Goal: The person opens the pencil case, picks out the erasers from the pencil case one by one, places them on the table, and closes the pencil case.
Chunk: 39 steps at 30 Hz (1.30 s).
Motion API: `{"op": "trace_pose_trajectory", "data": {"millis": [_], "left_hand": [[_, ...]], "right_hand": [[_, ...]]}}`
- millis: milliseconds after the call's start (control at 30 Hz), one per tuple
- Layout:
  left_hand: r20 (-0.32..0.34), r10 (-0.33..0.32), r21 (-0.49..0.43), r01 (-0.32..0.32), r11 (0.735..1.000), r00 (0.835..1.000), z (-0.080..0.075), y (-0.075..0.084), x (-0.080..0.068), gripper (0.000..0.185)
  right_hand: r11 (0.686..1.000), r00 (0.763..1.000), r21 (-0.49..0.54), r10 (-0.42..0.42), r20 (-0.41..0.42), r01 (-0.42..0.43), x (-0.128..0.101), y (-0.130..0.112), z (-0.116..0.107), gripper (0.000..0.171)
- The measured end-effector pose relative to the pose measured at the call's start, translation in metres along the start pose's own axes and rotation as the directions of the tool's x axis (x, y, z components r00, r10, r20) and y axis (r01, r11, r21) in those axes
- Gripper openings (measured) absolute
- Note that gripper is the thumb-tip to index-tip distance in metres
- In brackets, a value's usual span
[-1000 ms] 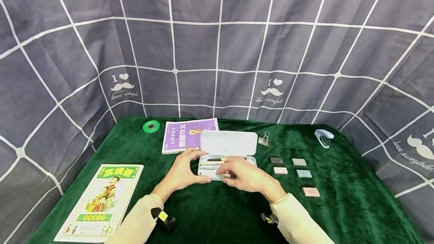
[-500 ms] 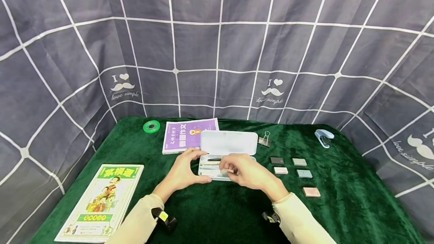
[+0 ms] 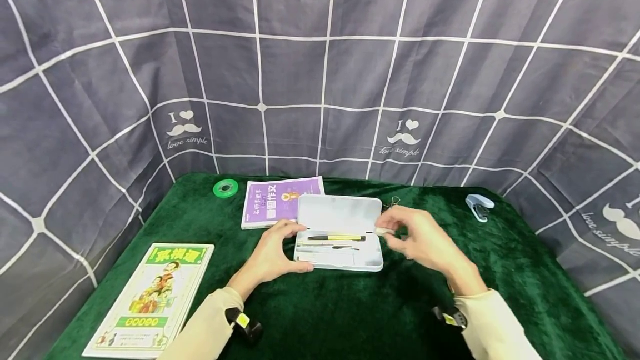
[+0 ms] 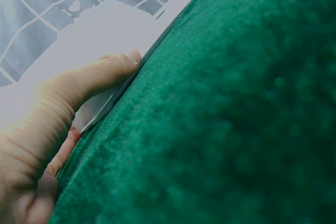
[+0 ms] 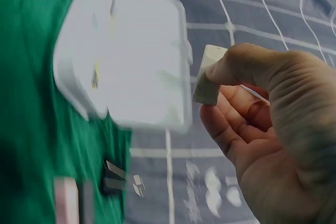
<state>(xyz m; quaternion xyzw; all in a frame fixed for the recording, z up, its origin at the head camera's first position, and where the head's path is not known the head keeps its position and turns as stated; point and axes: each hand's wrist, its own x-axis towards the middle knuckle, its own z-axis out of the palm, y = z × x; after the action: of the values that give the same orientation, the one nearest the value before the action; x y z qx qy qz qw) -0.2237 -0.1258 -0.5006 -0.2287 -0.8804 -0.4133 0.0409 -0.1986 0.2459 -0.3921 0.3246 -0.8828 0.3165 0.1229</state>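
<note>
An open white pencil case (image 3: 340, 257) lies on the green velvet table (image 3: 350, 315), its lid (image 3: 339, 214) folded back. A yellow pen (image 3: 336, 238) and other pens lie inside. My left hand (image 3: 302, 248) holds the case's left end, the thumb (image 4: 97, 77) along its front edge (image 4: 113, 100). To the right of the case and a little above it, my right hand (image 3: 387, 231) pinches a small white eraser (image 3: 383, 231) between thumb and fingers. The right wrist view shows that eraser (image 5: 209, 74) beside the case (image 5: 131, 61).
A green tape roll (image 3: 225, 188) and a purple booklet (image 3: 281, 200) lie at the back left, and a green comic book (image 3: 152, 298) at the front left. A stapler (image 3: 479, 206) sits at the back right. Small flat blocks (image 5: 65, 203) lie right of the case, hidden in the head view.
My right hand has come up out of the case and moved right, carrying the white eraser. The left hand has stayed on the case's left end.
</note>
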Motion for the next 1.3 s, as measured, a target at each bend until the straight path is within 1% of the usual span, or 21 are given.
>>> {"op": "trace_pose_trajectory", "data": {"millis": [133, 233, 333, 467, 567, 667, 767, 867, 1067, 1200, 1300], "left_hand": [[0.0, -0.005, 0.0, 0.005, 1.0, 1.0, 0.0, 0.0, 0.0, 0.088], [0.0, -0.005, -0.003, 0.005, 1.0, 1.0, 0.0, 0.0, 0.0, 0.088], [0.001, -0.002, 0.0, 0.002, 1.0, 1.0, 0.0, 0.0, 0.0, 0.088], [0.002, -0.007, 0.002, 0.007, 1.0, 1.0, 0.0, 0.0, 0.0, 0.088], [0.005, -0.01, 0.0, 0.01, 1.0, 1.0, -0.001, 0.0, -0.001, 0.088], [0.005, -0.006, 0.003, 0.006, 1.0, 1.0, 0.0, 0.0, 0.0, 0.089], [0.001, 0.0, 0.006, 0.0, 1.0, 1.0, 0.0, 0.0, 0.0, 0.089], [-0.002, 0.005, 0.006, -0.005, 1.0, 1.0, 0.0, -0.001, 0.001, 0.089], [0.001, 0.005, 0.003, -0.006, 1.0, 1.0, 0.0, -0.001, 0.001, 0.088], [0.004, 0.004, 0.007, -0.004, 1.0, 1.0, 0.001, -0.002, 0.001, 0.089], [0.004, 0.005, 0.007, -0.005, 1.0, 1.0, 0.0, -0.003, 0.0, 0.089]], "right_hand": [[0.997, 0.998, -0.069, 0.026, -0.055, -0.03, -0.022, 0.009, -0.03, 0.042], [0.991, 0.995, -0.119, 0.045, -0.086, -0.055, -0.042, 0.014, -0.048, 0.046], [0.987, 0.993, -0.142, 0.062, -0.101, -0.076, -0.064, 0.019, -0.061, 0.048], [0.982, 0.99, -0.16, 0.088, -0.106, -0.104, -0.095, 0.026, -0.068, 0.048], [0.978, 0.986, -0.153, 0.127, -0.104, -0.142, -0.117, 0.031, -0.069, 0.048], [0.978, 0.981, -0.112, 0.166, -0.096, -0.177, -0.138, 0.033, -0.067, 0.047], [0.98, 0.981, -0.082, 0.175, -0.084, -0.182, -0.156, 0.035, -0.061, 0.048], [0.981, 0.982, -0.073, 0.176, -0.072, -0.181, -0.169, 0.038, -0.054, 0.05], [0.983, 0.982, -0.022, 0.183, -0.035, -0.184, -0.185, 0.044, -0.04, 0.048], [0.977, 0.977, -0.014, 0.211, 0.013, -0.211, -0.19, 0.047, -0.038, 0.046], [0.979, 0.978, -0.01, 0.205, 0.043, -0.204, -0.192, 0.048, -0.039, 0.043]]}}
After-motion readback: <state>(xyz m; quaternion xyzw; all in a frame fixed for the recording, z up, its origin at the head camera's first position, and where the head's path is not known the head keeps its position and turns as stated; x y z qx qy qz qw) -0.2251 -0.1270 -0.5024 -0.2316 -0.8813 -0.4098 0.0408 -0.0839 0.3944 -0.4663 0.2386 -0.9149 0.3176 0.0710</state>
